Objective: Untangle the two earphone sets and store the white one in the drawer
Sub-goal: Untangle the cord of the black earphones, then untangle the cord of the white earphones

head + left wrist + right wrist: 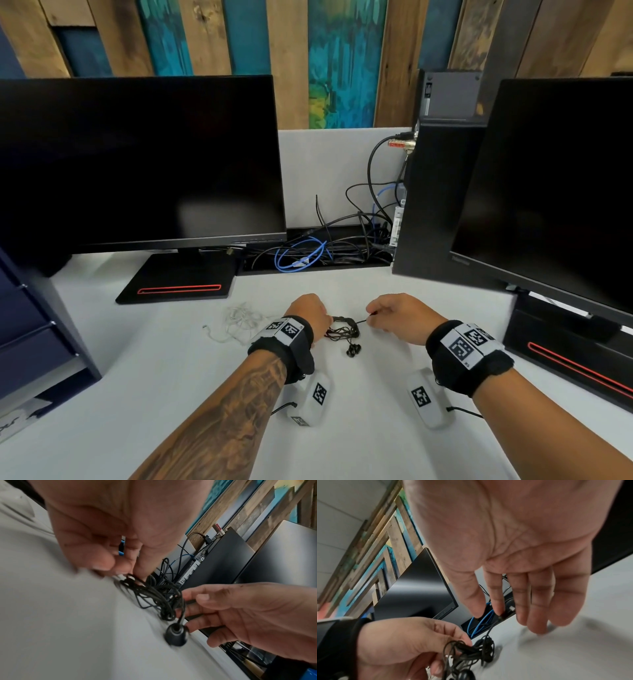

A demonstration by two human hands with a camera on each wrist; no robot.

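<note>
The black earphones (344,330) lie in a tangled bundle on the white desk (154,377) between my hands, their earbuds (352,349) nearest me. My left hand (329,320) pinches the bundle's left side; the left wrist view shows the fingertips (137,572) on the black loops (154,596). My right hand (370,316) pinches the cord's free end between thumb and index finger (498,609), the other fingers straight. The white earphones (239,320) lie loose on the desk left of my left wrist. Their right end is hidden behind that wrist.
A dark blue drawer cabinet (30,329) stands at the desk's left edge, drawers shut. Two black monitors (144,164) (555,192) and a computer tower (435,205) stand behind. A cable tray with a blue cable (301,257) runs along the back.
</note>
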